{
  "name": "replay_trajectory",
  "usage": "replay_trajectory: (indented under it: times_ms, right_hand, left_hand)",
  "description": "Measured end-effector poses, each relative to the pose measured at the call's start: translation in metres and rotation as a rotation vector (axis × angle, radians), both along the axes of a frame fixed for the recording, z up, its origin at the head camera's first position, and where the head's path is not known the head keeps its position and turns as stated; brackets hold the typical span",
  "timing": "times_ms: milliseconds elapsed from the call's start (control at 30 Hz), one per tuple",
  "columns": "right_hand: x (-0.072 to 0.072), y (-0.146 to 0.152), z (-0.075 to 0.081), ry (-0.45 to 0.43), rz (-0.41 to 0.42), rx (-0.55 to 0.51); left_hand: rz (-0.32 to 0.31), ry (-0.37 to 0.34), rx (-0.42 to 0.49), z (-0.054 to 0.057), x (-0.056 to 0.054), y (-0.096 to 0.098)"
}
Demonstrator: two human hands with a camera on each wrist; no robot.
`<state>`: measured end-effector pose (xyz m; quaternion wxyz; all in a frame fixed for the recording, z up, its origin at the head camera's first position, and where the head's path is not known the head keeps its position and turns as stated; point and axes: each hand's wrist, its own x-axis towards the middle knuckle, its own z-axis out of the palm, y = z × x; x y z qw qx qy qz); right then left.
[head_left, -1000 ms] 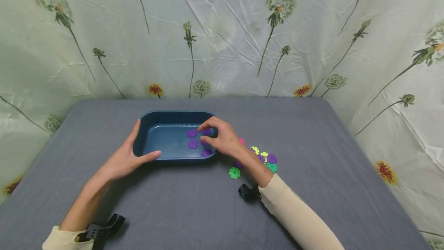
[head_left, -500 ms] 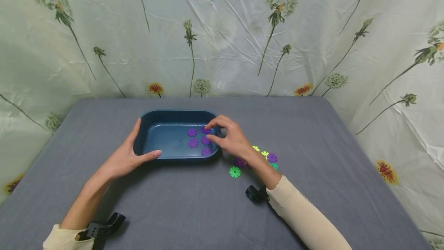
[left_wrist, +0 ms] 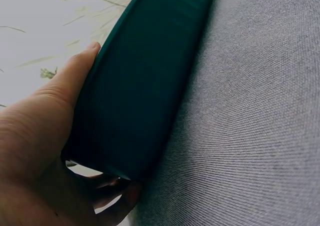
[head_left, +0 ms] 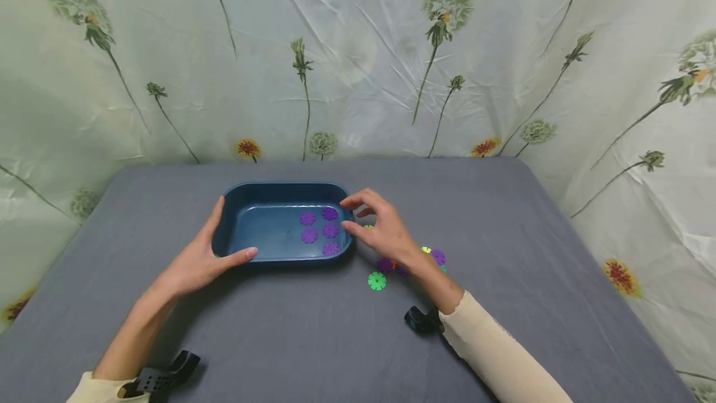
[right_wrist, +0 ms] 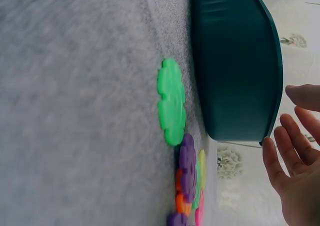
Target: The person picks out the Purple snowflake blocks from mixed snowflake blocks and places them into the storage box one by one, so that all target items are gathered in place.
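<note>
A dark blue plastic tub (head_left: 268, 260) sits on the grey cloth, with several purple notched discs (head_left: 309, 236) lying flat in its right part. My left hand (head_left: 196, 259) grips the tub's left end; the left wrist view shows the thumb (left_wrist: 75, 76) along the rim and the fingers round the end wall. At the right end, my right hand (head_left: 383, 226) hovers by the rim with thumb and forefinger apart, nothing between them. In the right wrist view its fingers (right_wrist: 295, 146) are spread beside the tub's corner. A green disc (head_left: 377, 281) lies below this hand.
Loose discs in purple (head_left: 438, 257), yellow (head_left: 426, 250), orange and pink lie right of the tub, partly hidden under the right forearm. A flower-print curtain (head_left: 358, 61) hangs behind the table's far edge. Both wrists carry black camera mounts (head_left: 168, 373).
My right hand has drawn back rightward from over the purple discs to the tub's right rim, its thumb and forefinger now wider apart. The left hand keeps its grip on the tub.
</note>
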<state>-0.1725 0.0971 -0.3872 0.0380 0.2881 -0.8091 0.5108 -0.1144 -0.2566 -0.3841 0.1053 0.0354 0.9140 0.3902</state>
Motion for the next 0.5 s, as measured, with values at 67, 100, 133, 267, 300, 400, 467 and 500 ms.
replay_trajectory:
  times_ms: [67, 100, 133, 267, 300, 400, 467, 500]
  right_hand:
    - [0.002, 0.001, -0.001, -0.009, -0.007, 0.009]
    - [0.003, 0.002, -0.001, -0.012, -0.011, 0.011]
    - [0.003, 0.004, -0.002, -0.013, -0.014, 0.011]
    - [0.005, 0.01, -0.003, -0.015, -0.024, 0.005]
    - [0.005, 0.011, -0.003, -0.014, -0.028, 0.006]
    - [0.006, 0.015, -0.004, -0.016, -0.044, 0.025]
    - [0.006, 0.017, -0.004, -0.013, -0.052, 0.043]
    - [0.005, 0.018, -0.005, -0.009, -0.053, 0.05]
  left_hand:
    - [0.001, -0.004, 0.013, -0.001, 0.002, -0.001]
    - [0.004, -0.005, 0.018, -0.001, 0.002, -0.002]
    - [0.005, -0.007, 0.02, -0.002, 0.002, -0.002]
    - [0.007, -0.016, 0.014, -0.001, 0.001, -0.001]
    - [0.008, -0.017, 0.01, -0.001, 0.001, -0.001]
    - [0.01, -0.018, 0.006, 0.0, 0.0, 0.001]
    - [0.013, -0.02, 0.0, 0.0, 0.001, 0.001]
    - [0.015, -0.02, -0.003, 0.0, 0.001, 0.001]
